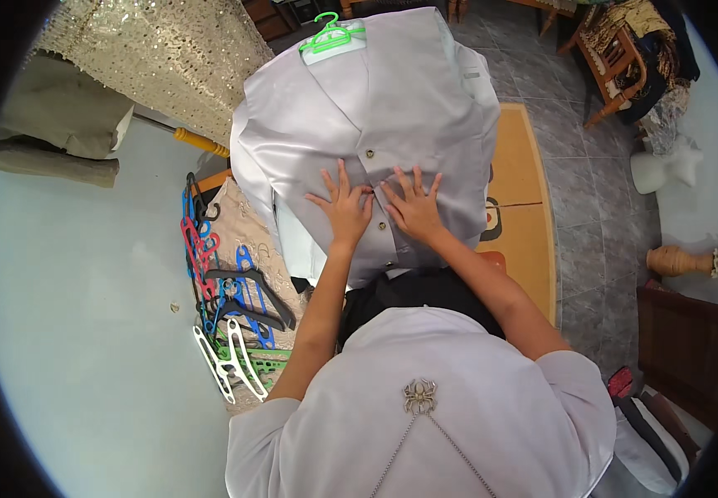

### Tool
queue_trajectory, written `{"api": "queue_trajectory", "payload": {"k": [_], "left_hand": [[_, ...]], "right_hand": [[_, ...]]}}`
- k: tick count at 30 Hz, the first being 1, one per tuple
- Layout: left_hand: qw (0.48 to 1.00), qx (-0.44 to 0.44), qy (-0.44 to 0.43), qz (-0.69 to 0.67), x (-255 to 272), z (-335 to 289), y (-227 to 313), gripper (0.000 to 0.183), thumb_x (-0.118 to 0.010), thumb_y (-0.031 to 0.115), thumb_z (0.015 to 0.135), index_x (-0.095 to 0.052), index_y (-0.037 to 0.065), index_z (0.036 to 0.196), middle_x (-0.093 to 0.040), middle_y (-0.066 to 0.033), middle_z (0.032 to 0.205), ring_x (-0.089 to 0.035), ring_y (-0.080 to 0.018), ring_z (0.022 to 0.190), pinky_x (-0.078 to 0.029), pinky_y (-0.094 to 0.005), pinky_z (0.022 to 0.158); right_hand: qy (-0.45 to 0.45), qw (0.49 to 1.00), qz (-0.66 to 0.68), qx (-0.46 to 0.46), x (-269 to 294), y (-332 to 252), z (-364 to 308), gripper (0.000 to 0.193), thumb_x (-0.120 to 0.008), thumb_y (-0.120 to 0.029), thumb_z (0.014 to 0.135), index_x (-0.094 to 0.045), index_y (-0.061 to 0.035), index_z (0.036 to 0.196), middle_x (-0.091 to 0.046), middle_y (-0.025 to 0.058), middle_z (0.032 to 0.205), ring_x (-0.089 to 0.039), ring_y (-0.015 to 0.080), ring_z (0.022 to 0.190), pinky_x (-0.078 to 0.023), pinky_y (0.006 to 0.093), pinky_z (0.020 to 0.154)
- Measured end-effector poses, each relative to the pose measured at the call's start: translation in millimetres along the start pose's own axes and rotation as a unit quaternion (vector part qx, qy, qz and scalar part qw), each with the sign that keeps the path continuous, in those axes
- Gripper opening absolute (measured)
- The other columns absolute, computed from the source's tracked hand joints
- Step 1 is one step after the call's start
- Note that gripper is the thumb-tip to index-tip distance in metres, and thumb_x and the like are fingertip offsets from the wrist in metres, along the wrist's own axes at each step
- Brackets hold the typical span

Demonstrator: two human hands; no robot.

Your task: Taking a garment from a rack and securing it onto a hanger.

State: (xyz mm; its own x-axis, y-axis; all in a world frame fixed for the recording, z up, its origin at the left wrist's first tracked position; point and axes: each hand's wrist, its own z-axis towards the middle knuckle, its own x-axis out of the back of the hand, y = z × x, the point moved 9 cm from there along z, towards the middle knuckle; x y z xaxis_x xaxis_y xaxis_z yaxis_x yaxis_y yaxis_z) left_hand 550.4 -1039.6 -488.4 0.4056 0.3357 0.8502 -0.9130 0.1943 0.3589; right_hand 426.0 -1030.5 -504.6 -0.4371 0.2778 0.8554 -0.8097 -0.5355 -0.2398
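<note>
A light grey satin vest lies front side up, layered over another pale garment that shows at its sides. A bright green hanger sits in its neck opening. My left hand is at the vest's front edge, thumb and index finger pinched together at the placket, other fingers spread on the cloth. Facing it, my right hand also pinches at the placket, its other fingers fanned out. One button shows above my hands and another below. What lies between my fingertips is hidden.
Several loose hangers in blue, red, black, white and green lie at the left. A sequined gold cloth hangs at upper left. The tan table top shows at the right. Beyond are a wooden chair and a clay vase.
</note>
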Motion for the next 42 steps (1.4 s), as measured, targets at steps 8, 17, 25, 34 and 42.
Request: {"api": "queue_trajectory", "payload": {"k": [8,17,25,34,42], "left_hand": [[0.997,-0.010,0.041,-0.064,11,0,5,0.009,-0.063,0.014,0.071,-0.060,0.014,0.079,-0.023,-0.0104,0.145,-0.005,-0.0415,0.134,0.012,-0.0702,0.091],[0.992,0.006,0.064,-0.105,13,-4,13,0.010,-0.063,0.008,0.070,-0.060,0.012,0.078,-0.029,-0.0102,0.143,-0.008,-0.0424,0.134,0.011,-0.0679,0.094],[0.986,0.003,0.091,-0.136,14,-5,9,0.007,-0.065,0.011,0.071,-0.060,0.013,0.075,-0.029,-0.0094,0.143,-0.008,-0.0420,0.134,0.010,-0.0654,0.097],[0.982,0.003,0.095,-0.162,20,5,5,0.018,-0.067,0.015,0.070,-0.062,0.019,0.088,-0.027,-0.0082,0.144,-0.010,-0.0409,0.134,0.008,-0.0678,0.096],[0.988,-0.122,0.098,0.005,19,8,23,0.018,-0.064,0.016,0.073,-0.064,0.025,0.089,-0.031,-0.0025,0.143,-0.010,-0.0332,0.136,0.009,-0.0672,0.097]], "right_hand": [[0.011,0.996,0.090,0.018,17,1,1,0.032,-0.056,-0.031,0.082,-0.058,-0.0293,0.114,-0.025,0.0091,0.141,-0.006,0.0379,0.135,0.003,0.0699,0.095],[0.092,0.989,0.114,-0.033,38,9,22,0.007,-0.065,-0.027,0.073,-0.068,-0.0235,0.079,-0.039,-0.0009,0.134,-0.016,0.0377,0.133,0.000,0.0700,0.096],[0.100,0.983,0.142,-0.066,42,12,24,0.010,-0.066,-0.029,0.074,-0.068,-0.0210,0.080,-0.041,-0.0022,0.132,-0.017,0.0395,0.132,-0.002,0.0707,0.095],[0.043,0.973,0.215,-0.069,32,15,27,0.016,-0.062,-0.028,0.078,-0.062,-0.0163,0.089,-0.036,0.0043,0.135,-0.011,0.0419,0.133,0.001,0.0710,0.094],[0.004,0.975,0.200,-0.101,27,5,23,0.043,-0.068,-0.042,0.071,-0.057,-0.0134,0.102,-0.033,0.0073,0.136,-0.006,0.0424,0.133,0.002,0.0710,0.094]]}}
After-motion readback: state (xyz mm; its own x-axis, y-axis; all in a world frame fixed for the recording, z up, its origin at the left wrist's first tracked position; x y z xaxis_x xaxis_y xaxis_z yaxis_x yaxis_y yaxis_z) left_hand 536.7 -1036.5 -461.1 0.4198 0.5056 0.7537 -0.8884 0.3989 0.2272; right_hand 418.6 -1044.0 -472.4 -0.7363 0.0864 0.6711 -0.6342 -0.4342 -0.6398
